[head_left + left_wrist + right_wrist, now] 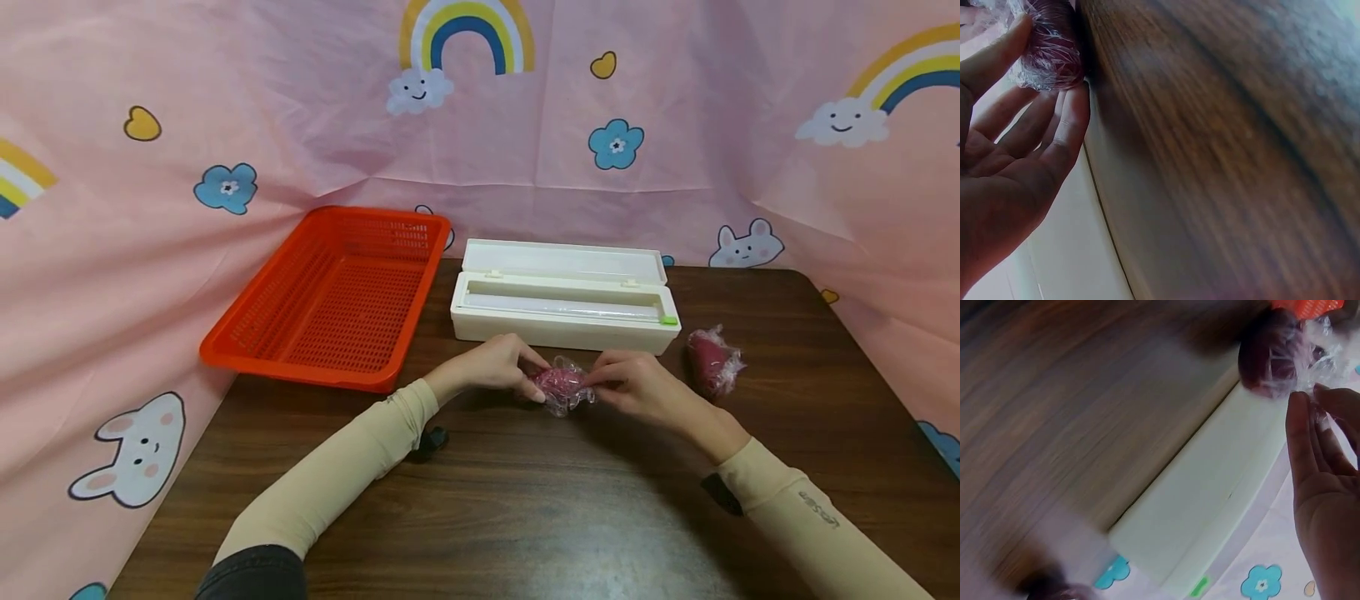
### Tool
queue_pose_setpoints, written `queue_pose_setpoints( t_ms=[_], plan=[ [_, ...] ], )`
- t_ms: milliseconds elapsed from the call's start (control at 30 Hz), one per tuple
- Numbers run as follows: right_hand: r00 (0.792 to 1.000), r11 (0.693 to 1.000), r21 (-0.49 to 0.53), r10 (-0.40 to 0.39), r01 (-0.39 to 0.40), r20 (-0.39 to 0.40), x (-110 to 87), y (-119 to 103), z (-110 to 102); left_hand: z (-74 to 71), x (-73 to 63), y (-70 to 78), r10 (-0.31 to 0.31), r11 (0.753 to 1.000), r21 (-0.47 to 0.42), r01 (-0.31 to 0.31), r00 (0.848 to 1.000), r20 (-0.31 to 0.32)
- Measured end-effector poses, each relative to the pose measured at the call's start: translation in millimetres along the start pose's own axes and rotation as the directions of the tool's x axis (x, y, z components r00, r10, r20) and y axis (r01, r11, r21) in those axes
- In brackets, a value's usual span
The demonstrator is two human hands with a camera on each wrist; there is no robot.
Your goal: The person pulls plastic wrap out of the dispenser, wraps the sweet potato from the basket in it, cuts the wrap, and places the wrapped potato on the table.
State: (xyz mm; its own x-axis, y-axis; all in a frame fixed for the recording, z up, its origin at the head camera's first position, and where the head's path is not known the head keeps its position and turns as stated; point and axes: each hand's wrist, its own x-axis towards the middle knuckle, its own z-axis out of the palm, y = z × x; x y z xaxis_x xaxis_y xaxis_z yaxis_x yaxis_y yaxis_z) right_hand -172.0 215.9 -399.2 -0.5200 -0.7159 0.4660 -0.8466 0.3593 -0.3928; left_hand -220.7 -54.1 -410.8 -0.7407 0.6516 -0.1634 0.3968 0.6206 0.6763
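Observation:
A round, purplish-red item (559,381) wrapped in crinkled cling film is at the middle of the table, between the two hands. My left hand (495,364) grips its left side. In the left wrist view the thumb lies over the wrapped item (1057,53) and the fingertips touch its end. From the right, my right hand (637,382) pinches loose cling film (1325,365) between thumb and fingers. What kind of food or object is inside the film cannot be told.
Behind the hands stands a white cling film dispenser (566,331), its lid raised and a roll (558,306) inside. A red plastic basket (300,367) is at the left. Another film-wrapped reddish item (707,358) lies right of the dispenser on the dark wooden table (525,517).

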Motion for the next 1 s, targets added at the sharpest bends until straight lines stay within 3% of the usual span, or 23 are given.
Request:
queue_pose_setpoints(
  t_ms=[200, 333, 467, 600, 667, 833, 1000],
  plan=[
    [0.999, 0.999, -0.011, -0.042, 0.042, 0.002, 11.2, 0, 8, -0.4, -1.4, 2.0, 0.003, 1.000, -0.006, -0.003, 1.000, 0.003],
    [1.000, 1.000, -0.006, -0.026, 0.026, -0.003, 14.5, 1, 11, -0.7, -1.2, 3.0, 0.001, 1.000, -0.012, -0.001, 1.000, 0.006],
    [0.995, 0.996, 0.005, 0.093, -0.093, 0.022, 17.3, 0, 11, -0.9, 0.2, 3.1, 0.002, 1.000, -0.010, -0.002, 1.000, 0.011],
    [0.970, 0.971, -0.045, 0.239, -0.237, 0.036, 20.2, 1, 9, -1.2, 2.1, 3.4, 0.009, 1.000, -0.008, -0.008, 1.000, 0.022],
    [0.963, 0.963, -0.068, 0.265, -0.262, 0.048, 21.5, 2, 8, -1.7, 2.5, 3.7, 0.008, 1.000, -0.015, -0.008, 1.000, 0.028],
    [0.967, 0.976, -0.011, 0.216, -0.216, 0.134, 23.4, 8, 7, -2.5, 2.3, 3.8, 0.005, 1.000, -0.027, -0.004, 0.999, 0.041],
    [0.953, 0.967, 0.110, 0.201, -0.230, 0.227, 25.7, 13, 8, -2.3, 2.9, 2.9, 0.005, 0.999, -0.032, -0.004, 0.999, 0.043]
  ],
)
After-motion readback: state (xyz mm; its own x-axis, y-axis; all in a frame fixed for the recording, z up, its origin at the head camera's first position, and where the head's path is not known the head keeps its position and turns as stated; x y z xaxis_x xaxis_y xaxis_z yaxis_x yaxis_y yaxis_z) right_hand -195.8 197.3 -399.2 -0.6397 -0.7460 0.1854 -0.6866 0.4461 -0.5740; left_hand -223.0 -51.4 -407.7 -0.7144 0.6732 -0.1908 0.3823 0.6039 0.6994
